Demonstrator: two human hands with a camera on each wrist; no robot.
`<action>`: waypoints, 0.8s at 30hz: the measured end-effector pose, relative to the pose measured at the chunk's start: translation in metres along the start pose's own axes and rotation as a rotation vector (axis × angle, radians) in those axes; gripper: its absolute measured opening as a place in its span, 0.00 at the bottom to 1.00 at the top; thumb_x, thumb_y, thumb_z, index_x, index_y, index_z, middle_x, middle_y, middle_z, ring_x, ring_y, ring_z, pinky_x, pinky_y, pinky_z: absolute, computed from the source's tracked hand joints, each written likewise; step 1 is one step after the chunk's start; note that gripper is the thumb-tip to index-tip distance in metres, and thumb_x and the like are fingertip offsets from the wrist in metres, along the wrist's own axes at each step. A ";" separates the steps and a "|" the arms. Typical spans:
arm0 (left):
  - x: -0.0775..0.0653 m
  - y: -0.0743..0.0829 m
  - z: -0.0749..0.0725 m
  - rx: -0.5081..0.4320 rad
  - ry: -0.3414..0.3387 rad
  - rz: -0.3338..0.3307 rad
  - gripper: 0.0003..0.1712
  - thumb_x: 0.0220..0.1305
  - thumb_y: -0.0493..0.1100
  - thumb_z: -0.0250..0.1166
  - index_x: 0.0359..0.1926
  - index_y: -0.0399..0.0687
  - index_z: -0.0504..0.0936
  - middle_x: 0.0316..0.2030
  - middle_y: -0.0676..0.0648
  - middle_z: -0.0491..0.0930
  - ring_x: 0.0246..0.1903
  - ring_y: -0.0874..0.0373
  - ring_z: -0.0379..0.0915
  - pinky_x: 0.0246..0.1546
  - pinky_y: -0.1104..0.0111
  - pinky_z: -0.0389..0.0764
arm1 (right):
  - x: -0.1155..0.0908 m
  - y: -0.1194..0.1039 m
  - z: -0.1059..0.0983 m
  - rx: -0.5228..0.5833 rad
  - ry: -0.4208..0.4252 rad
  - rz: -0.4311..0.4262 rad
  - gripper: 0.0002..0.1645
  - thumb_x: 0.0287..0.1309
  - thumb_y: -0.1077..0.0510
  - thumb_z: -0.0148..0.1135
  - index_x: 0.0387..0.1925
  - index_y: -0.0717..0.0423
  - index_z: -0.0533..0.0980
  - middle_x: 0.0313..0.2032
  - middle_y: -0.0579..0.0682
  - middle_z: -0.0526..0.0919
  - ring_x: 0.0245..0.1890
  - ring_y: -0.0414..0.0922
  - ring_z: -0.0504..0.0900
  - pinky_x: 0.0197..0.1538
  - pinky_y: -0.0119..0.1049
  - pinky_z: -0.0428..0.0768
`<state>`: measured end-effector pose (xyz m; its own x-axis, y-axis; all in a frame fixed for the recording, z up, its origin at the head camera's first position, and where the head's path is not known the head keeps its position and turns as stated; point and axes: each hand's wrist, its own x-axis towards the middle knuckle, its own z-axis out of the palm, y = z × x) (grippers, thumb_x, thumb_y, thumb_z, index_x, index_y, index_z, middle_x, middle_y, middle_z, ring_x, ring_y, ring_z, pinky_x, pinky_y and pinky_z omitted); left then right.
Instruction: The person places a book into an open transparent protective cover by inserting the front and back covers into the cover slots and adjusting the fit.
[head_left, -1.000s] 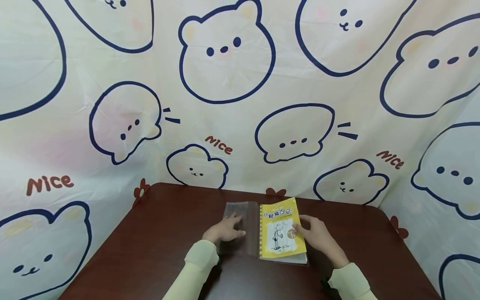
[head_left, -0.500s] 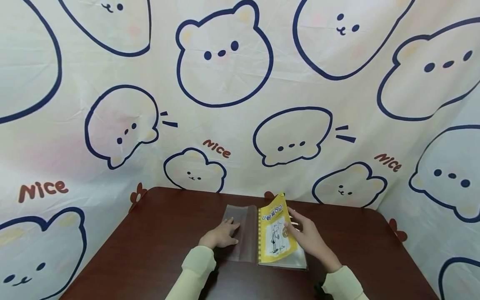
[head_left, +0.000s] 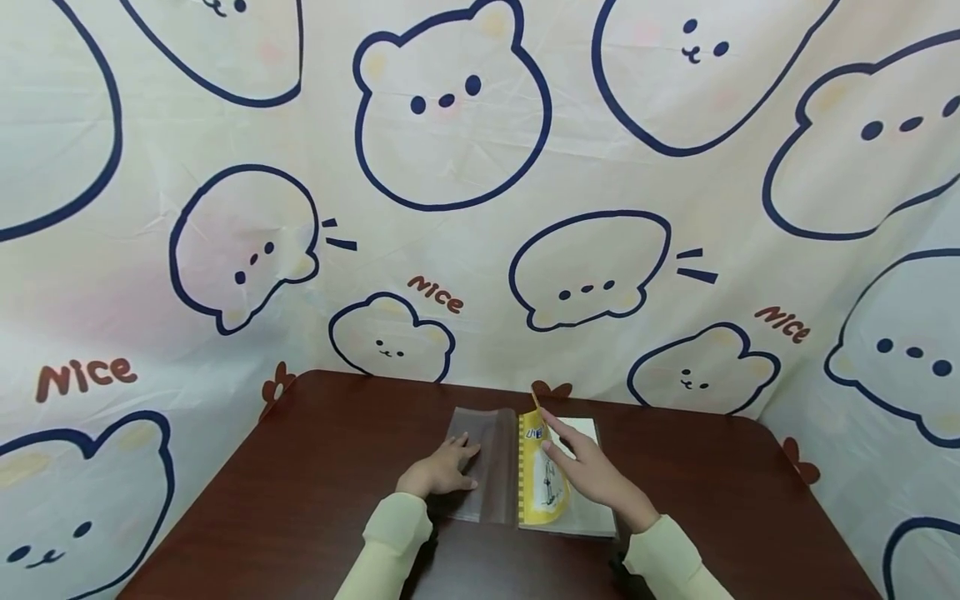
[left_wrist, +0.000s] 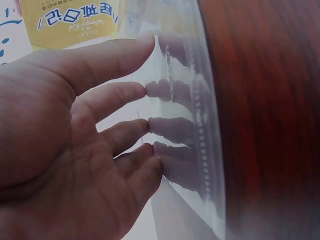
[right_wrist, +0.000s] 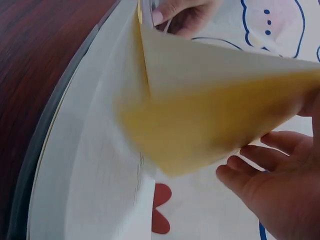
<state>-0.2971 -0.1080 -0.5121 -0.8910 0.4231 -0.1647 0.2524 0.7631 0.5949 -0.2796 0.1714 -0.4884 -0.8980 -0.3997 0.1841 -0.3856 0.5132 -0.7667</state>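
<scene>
A yellow paperback book (head_left: 527,492) lies on the table, its front cover bent up and partway turned to the left. My right hand (head_left: 596,477) holds that cover between the thumb and fingers, and the white first page (head_left: 592,518) shows beneath. In the right wrist view the cover (right_wrist: 200,132) is blurred, with the fingers behind its edge and the thumb mostly hidden. Left of the book, a clear plastic book jacket (head_left: 497,479) lies spread flat. My left hand (head_left: 441,472) rests on it with fingers extended; the left wrist view shows the fingertips touching the plastic (left_wrist: 212,165).
The dark reddish-brown table (head_left: 337,467) extends around the book and hands. A cream cloth with bear drawings (head_left: 450,150) hangs behind and at both sides, right up to the table's edges.
My right hand has lifted the yellow front cover and swung it leftward, uncovering the white page. My left hand has stayed on the plastic jacket.
</scene>
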 end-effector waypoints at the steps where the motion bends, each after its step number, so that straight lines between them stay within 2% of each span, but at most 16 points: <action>1: 0.001 0.000 0.000 0.001 0.001 0.002 0.37 0.65 0.42 0.71 0.73 0.41 0.70 0.78 0.34 0.53 0.78 0.34 0.43 0.71 0.37 0.59 | 0.001 -0.001 0.002 -0.010 -0.013 0.000 0.37 0.77 0.45 0.51 0.80 0.48 0.55 0.78 0.53 0.59 0.77 0.57 0.59 0.73 0.61 0.62; 5: 0.002 0.000 0.000 -0.001 -0.004 0.004 0.38 0.65 0.42 0.71 0.73 0.41 0.69 0.78 0.34 0.53 0.78 0.34 0.43 0.71 0.38 0.58 | 0.003 -0.004 0.011 -0.044 -0.072 -0.032 0.37 0.79 0.46 0.48 0.80 0.52 0.51 0.80 0.54 0.52 0.79 0.55 0.53 0.75 0.58 0.59; 9: 0.001 0.001 -0.001 0.004 -0.009 -0.006 0.38 0.64 0.42 0.71 0.73 0.41 0.69 0.78 0.34 0.53 0.78 0.35 0.43 0.71 0.38 0.58 | 0.006 -0.006 0.017 -0.090 -0.135 -0.062 0.38 0.79 0.47 0.47 0.81 0.54 0.49 0.80 0.55 0.48 0.80 0.56 0.48 0.76 0.61 0.55; 14: 0.000 0.003 -0.003 0.008 0.001 -0.022 0.38 0.63 0.42 0.72 0.73 0.41 0.70 0.78 0.34 0.54 0.78 0.35 0.44 0.71 0.37 0.59 | 0.011 -0.008 0.022 -0.177 -0.200 -0.043 0.40 0.78 0.43 0.47 0.81 0.52 0.48 0.81 0.55 0.46 0.80 0.59 0.43 0.76 0.64 0.53; 18: 0.000 0.004 -0.004 0.020 0.011 -0.037 0.38 0.63 0.42 0.72 0.72 0.42 0.71 0.77 0.35 0.56 0.77 0.36 0.46 0.71 0.38 0.59 | 0.015 -0.010 0.027 -0.229 -0.243 -0.020 0.41 0.77 0.41 0.47 0.81 0.51 0.50 0.81 0.56 0.45 0.80 0.62 0.41 0.75 0.68 0.50; 24: 0.002 0.003 -0.001 0.021 0.012 -0.056 0.37 0.64 0.43 0.72 0.72 0.44 0.72 0.77 0.36 0.57 0.78 0.37 0.47 0.70 0.37 0.60 | 0.017 -0.011 0.036 -0.305 -0.256 -0.020 0.38 0.76 0.42 0.49 0.79 0.52 0.56 0.80 0.57 0.50 0.79 0.66 0.44 0.70 0.77 0.43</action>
<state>-0.2990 -0.1056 -0.5097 -0.9084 0.3736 -0.1877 0.2098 0.7956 0.5683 -0.2831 0.1312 -0.4987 -0.8224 -0.5688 0.0085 -0.4828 0.6900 -0.5393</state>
